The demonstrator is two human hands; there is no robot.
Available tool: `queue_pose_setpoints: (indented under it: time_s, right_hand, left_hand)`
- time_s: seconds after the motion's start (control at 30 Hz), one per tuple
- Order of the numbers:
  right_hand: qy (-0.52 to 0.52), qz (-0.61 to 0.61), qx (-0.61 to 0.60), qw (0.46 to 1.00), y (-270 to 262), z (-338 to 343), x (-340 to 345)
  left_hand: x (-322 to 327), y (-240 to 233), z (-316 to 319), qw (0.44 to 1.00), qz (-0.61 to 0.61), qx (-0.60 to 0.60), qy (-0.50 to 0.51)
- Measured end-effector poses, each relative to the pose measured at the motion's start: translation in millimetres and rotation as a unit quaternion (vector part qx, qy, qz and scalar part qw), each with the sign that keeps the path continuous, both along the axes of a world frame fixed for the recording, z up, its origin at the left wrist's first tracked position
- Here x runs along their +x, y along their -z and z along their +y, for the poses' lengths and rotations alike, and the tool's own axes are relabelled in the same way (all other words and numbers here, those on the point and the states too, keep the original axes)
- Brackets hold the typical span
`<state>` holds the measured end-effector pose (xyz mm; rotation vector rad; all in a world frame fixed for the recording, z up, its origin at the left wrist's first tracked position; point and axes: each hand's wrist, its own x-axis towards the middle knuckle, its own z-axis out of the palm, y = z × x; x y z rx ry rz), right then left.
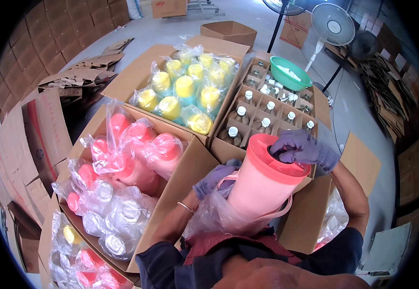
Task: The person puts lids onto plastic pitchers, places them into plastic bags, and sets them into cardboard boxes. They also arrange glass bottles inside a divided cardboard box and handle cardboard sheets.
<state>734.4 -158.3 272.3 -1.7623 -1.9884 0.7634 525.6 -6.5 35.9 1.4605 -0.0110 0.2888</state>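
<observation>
A pink ribbed plastic jug-like flask casing (263,184) with a coral-red end is tilted before my chest. My left hand (214,180), in a purple knit glove, holds it at the side handle. My gloved right hand (299,148) reaches over the coral end, its fingers in the round opening on a dark round part (278,153); the fingertips are partly hidden. A clear plastic bag (213,213) hangs loosely about the casing's lower side. Left of me, a carton (180,180) contains bagged pink flasks (162,148) and silvery-looking bagged pieces (130,209).
Bagged yellow-and-teal flasks (184,86) fill another carton (122,81). White-capped glass bottles or liners (241,113) stand in a divided carton (258,121); a green bowl (290,81) of white pieces rests on its far part. Pedestal fans (332,25) and flattened cardboard (75,76) stand beyond.
</observation>
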Motion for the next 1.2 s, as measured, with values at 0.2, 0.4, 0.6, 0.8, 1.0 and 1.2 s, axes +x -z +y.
queue_pose_setpoints:
  time_s: [0.2,0.4,0.6,0.8,1.0,1.2]
  right_hand:
    - [0.067,0.077,-0.003,0.995,16,2,-5]
    - [0.212,0.238,-0.006,0.948,65,2,58]
    - [0.289,0.389,0.212,0.849,150,-36,45]
    - [0.308,0.254,0.24,0.885,138,-24,10]
    - [0.261,0.23,0.255,0.902,91,-16,-7]
    - [0.229,0.136,0.245,0.932,69,-42,-28]
  left_hand:
    - [-16,3,1,0.994,-0.033,0.096,-0.038]
    - [-18,-27,8,0.978,0.106,0.173,-0.05]
    - [-62,-56,26,0.954,-0.022,0.297,-0.041]
    - [-60,-52,24,0.857,-0.064,0.507,-0.073]
    - [21,-164,23,0.834,-0.248,0.467,-0.158]
    - [62,-230,25,0.88,-0.21,0.4,-0.149]
